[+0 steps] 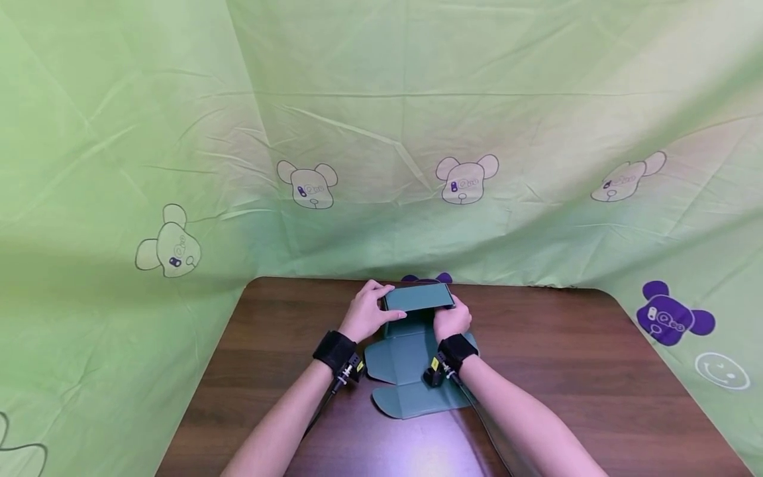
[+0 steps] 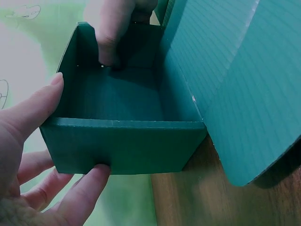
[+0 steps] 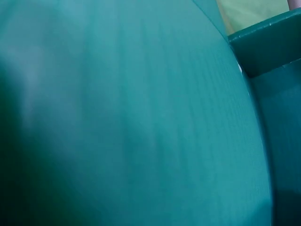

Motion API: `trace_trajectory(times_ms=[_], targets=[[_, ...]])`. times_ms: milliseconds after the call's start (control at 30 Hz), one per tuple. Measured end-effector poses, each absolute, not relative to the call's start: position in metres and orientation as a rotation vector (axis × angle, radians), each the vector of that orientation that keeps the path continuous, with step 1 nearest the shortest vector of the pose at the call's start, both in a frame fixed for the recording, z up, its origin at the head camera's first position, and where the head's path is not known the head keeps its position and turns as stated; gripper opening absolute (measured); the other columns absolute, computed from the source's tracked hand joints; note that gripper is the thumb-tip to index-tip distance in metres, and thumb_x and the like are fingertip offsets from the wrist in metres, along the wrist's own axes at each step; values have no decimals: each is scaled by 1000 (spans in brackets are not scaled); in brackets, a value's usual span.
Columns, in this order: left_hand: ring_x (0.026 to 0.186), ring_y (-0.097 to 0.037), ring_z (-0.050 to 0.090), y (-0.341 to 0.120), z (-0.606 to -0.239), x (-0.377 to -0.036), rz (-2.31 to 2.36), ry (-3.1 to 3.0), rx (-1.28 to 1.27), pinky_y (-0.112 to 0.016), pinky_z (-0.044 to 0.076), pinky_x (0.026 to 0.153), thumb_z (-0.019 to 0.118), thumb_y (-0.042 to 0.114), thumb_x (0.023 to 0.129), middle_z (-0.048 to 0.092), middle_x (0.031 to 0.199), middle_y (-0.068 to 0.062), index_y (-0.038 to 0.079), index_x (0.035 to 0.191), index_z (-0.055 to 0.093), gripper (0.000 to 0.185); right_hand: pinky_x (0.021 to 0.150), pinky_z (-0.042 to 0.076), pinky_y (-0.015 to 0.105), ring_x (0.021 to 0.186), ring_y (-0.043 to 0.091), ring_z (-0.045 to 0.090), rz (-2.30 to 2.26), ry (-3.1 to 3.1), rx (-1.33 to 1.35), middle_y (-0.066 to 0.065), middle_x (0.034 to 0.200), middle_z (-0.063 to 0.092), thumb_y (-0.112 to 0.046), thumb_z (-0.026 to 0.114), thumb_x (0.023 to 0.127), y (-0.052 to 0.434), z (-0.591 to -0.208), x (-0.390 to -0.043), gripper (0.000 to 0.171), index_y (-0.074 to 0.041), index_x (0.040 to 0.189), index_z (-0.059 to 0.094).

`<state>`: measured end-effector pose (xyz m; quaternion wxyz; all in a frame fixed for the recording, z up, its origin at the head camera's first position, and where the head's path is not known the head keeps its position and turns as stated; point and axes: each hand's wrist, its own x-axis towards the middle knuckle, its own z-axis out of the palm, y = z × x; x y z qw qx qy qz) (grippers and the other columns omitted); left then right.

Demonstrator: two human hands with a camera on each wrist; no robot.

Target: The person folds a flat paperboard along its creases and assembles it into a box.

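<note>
A dark green cardboard box is held tipped up over the far part of the table, its lid folded open toward me with side flaps spread. My left hand grips the left end. In the left wrist view its thumb lies along the rim and its fingers are on the outside of the end wall. At the opposite end my right hand holds the box, a digit reaching down inside. The inside shows only bare cardboard. Ribbed lid cardboard fills most of the right wrist view, hiding the right hand there.
The brown wooden table stretches out on both sides of the box. A green cloth printed with bear heads hangs behind it. Black wrist straps carry small cameras, and thin cables run back along both forearms.
</note>
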<state>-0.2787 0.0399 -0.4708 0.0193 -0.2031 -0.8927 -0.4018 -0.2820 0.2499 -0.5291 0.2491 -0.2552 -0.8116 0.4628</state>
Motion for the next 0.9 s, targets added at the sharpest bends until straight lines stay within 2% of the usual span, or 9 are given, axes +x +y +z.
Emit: trace_trajectory(times_ms=[267, 733, 900], targets=[[70, -13, 46, 41, -465, -277, -1242, -2780, -631, -24, 39, 59, 79, 46, 82, 52, 118, -1, 18, 143, 55, 72, 97, 44, 54, 109, 43, 61, 1238, -2248, -707, 12, 111, 73, -25, 71, 84, 252, -530, -284, 18, -19, 102, 73], [75, -15, 49, 44, -466, -273, -1267, -2771, -631, -23, 40, 59, 79, 46, 82, 54, 120, -7, 14, 142, 56, 71, 91, 46, 53, 101, 42, 62, 1236, -2284, -720, 14, 100, 73, -23, 71, 86, 256, -528, -276, 9, -15, 88, 69], [80, -15, 50, 44, -465, -272, -1265, -2765, -614, -23, 42, 60, 78, 47, 82, 53, 117, -3, 15, 141, 56, 71, 90, 46, 53, 99, 42, 63, 1217, -2280, -735, 13, 96, 72, -26, 71, 86, 256, -531, -278, 11, -16, 84, 67]])
